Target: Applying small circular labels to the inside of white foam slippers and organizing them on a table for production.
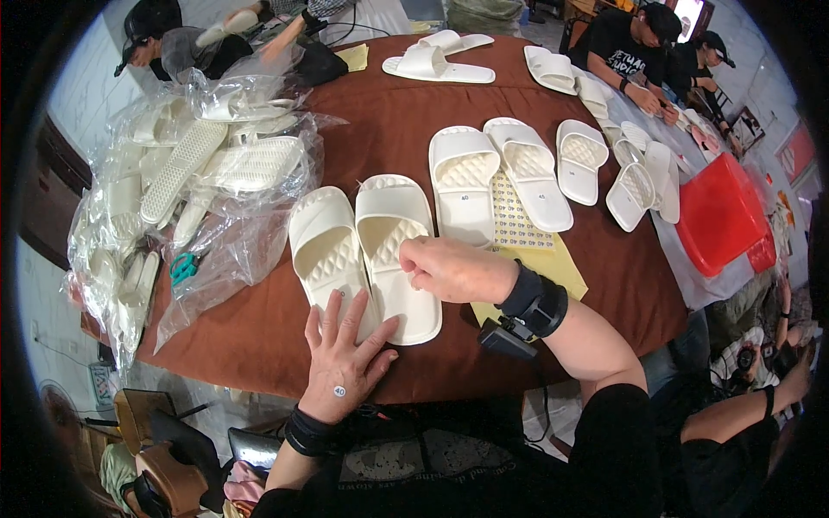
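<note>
A pair of cream slide slippers lies side by side before me, toes pointing away: a left slipper and a right slipper. My left hand rests with fingers spread on the left slipper's heel, its thumb by the right one. On the back of that hand sits a small round white sticker. My right hand is over the right slipper's footbed, fingers curled together; whatever they may hold is hidden. Beyond it, a yellow-backed sheet of round labels lies partly under another pair of slippers.
A clear plastic bag full of slippers covers the left side, teal-handled scissors on it. More slippers lie at the back and right. A red plastic stool or tub stands right of the brown-covered table. Other people work around it.
</note>
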{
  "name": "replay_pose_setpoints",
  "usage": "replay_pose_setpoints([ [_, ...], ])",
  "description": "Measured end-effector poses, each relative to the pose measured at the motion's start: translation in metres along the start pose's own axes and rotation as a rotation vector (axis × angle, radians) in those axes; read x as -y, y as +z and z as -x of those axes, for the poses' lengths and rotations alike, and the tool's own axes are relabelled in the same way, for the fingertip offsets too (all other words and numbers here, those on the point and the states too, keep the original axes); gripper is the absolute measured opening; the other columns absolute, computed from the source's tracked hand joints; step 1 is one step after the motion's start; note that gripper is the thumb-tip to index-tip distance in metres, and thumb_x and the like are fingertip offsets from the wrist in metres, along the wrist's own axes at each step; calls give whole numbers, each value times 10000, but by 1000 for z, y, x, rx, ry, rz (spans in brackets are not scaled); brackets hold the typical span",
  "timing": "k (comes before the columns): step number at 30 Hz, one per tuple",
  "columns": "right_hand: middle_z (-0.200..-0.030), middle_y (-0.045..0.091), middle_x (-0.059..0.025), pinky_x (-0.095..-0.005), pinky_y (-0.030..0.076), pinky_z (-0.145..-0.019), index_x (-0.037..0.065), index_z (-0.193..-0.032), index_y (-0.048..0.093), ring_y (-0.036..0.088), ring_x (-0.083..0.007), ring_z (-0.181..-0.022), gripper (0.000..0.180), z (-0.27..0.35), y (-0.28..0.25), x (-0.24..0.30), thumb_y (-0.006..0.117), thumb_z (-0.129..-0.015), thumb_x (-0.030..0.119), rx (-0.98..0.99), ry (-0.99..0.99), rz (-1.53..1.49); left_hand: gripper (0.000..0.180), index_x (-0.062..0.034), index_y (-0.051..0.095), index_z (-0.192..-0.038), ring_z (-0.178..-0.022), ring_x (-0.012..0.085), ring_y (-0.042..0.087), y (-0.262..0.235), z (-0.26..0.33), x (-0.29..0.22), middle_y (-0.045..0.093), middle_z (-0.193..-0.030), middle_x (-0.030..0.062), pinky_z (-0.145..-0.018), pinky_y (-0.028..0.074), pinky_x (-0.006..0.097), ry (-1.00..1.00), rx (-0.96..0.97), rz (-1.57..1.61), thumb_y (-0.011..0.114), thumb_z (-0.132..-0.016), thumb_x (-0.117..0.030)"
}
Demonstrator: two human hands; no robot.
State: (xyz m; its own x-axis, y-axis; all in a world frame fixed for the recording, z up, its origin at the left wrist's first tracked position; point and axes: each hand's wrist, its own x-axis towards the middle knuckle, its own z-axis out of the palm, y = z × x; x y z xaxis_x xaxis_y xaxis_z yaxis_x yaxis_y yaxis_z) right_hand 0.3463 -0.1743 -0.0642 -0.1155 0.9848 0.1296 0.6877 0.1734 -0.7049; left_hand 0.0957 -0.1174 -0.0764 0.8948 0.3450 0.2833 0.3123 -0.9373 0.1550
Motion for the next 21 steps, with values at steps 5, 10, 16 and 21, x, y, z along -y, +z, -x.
replay_pose_setpoints([
  [5,-908,583,-180,-421,462,-739,-1,-950,485,574,-363,-822,105,1,8,-3,528,-887,71,-83,-31,73,462,-274,625,-1257,-1351,425,332,0,-1,0,427,-1450,141,-1074,234,608,4,9,5,721,-808,-322],
  [10,-897,615,-201,-446,470,-771,-5,-944,518,604,-392,-878,95,-2,-5,-3,522,-856,28,-9,45,-62,468,-251,631,-1258,-1386,418,293,-1,0,-1,402,-1478,144,-1109,202,592,-14,25,14,723,-804,-311],
  [16,-894,629,-212,-445,481,-756,-3,-968,541,614,-399,-864,114,0,-14,3,497,-872,39,25,62,-70,465,-248,633,-1254,-1381,424,303,-1,-1,-1,411,-1471,147,-1111,202,594,-20,28,14,721,-803,-315],
  [21,-873,638,-215,-451,489,-747,-6,-935,584,620,-406,-856,126,10,-27,18,507,-837,10,47,-15,-31,467,-284,621,-1263,-1355,423,329,-1,-2,1,425,-1452,138,-1081,225,604,-8,29,3,716,-809,-341],
])
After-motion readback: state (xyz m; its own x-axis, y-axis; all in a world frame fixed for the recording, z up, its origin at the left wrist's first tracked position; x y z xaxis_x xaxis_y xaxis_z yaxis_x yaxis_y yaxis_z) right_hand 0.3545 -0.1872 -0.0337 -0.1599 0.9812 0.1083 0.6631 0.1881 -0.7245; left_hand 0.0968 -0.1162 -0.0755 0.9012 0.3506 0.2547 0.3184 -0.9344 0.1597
